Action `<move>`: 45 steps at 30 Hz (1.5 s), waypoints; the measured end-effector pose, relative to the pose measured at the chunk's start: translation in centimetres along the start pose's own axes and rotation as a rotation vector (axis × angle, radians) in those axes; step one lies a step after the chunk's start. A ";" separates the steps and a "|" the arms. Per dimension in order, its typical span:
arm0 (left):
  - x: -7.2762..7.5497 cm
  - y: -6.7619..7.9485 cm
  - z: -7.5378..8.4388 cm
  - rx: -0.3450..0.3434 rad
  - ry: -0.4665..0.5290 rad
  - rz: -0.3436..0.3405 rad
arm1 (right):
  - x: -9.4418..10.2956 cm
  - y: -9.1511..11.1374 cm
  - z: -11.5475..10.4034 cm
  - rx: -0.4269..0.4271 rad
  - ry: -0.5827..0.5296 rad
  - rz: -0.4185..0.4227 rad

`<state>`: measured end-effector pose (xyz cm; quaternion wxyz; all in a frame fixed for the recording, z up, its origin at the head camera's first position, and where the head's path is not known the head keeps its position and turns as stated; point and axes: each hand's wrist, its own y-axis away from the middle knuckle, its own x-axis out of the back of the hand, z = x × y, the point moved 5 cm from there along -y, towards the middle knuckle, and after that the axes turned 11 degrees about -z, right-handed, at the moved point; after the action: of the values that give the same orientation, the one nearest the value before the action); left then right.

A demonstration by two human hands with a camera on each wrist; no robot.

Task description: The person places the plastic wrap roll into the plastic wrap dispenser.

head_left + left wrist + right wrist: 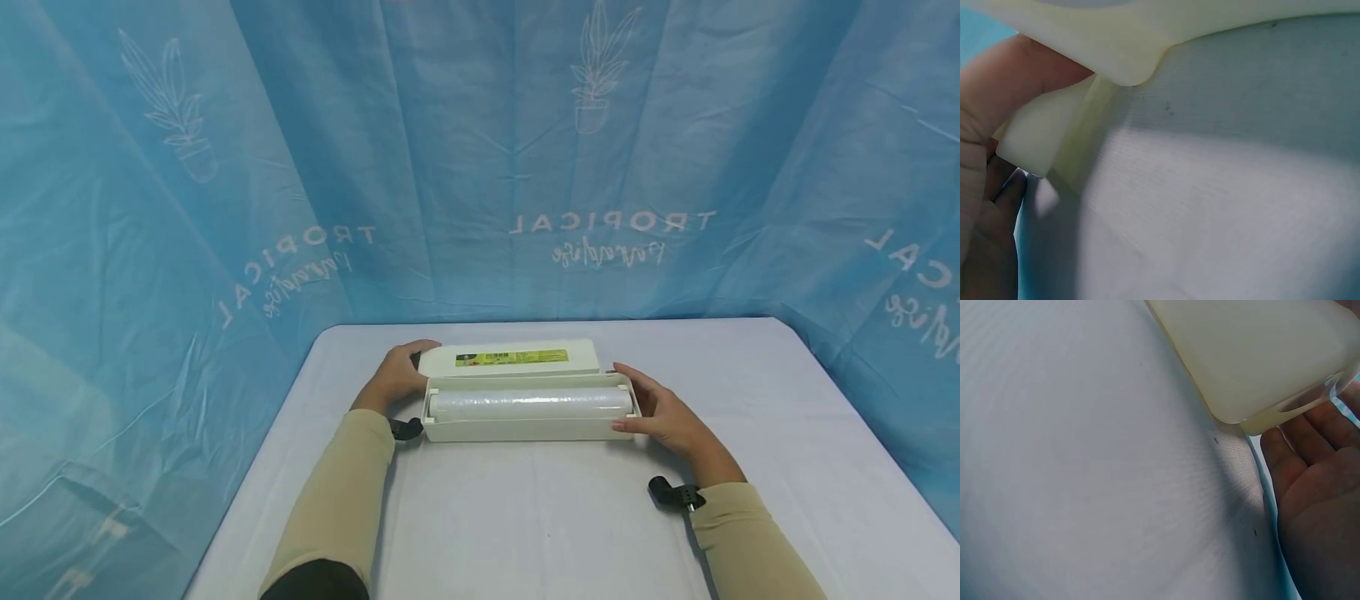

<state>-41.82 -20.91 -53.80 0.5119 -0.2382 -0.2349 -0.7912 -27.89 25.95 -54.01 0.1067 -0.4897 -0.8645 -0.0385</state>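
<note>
A cream cling film dispenser box (517, 430) sits on the table without a cover, a clear roll of cling film (532, 404) lying inside it. Directly behind is its long lid (435, 362), flat side up, with a yellow-green label (512, 357). My left hand (397, 375) holds the lid's left end; in the left wrist view the lid's end (1041, 131) is between thumb and fingers. My right hand (663, 412) grips the box's right end, thumb at the front and fingers at the back. The right wrist view shows the box's corner (1260, 356) by the fingers.
A white cloth covers the table (540, 517). Blue printed curtains (480, 167) hang behind it and at both sides. Black wrist devices (675, 493) are strapped on both wrists, close to the tabletop.
</note>
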 end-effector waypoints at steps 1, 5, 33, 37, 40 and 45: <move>0.0 0.0 -0.1 0.003 0.006 0.007 | 0.0 0.0 0.0 0.000 0.000 0.001; 0.3 -0.1 -0.1 -0.008 0.014 0.023 | 0.0 0.0 0.0 0.003 -0.001 0.001; 2.2 1.1 1.9 -0.033 0.139 0.054 | 0.0 0.1 0.4 0.012 0.016 0.016; 2.3 1.1 2.3 -0.039 0.135 0.053 | 0.1 0.1 0.4 0.006 0.003 0.019; 2.3 1.2 2.5 -0.043 0.137 0.047 | 0.1 0.1 0.4 0.008 0.003 0.021; 2.2 1.3 2.7 -0.048 0.148 0.041 | 0.0 0.1 0.4 0.002 -0.006 0.022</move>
<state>-41.08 -21.28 -50.22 0.5379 -0.1961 -0.1724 -0.8015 -27.88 26.07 -54.36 0.1051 -0.4990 -0.8595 -0.0352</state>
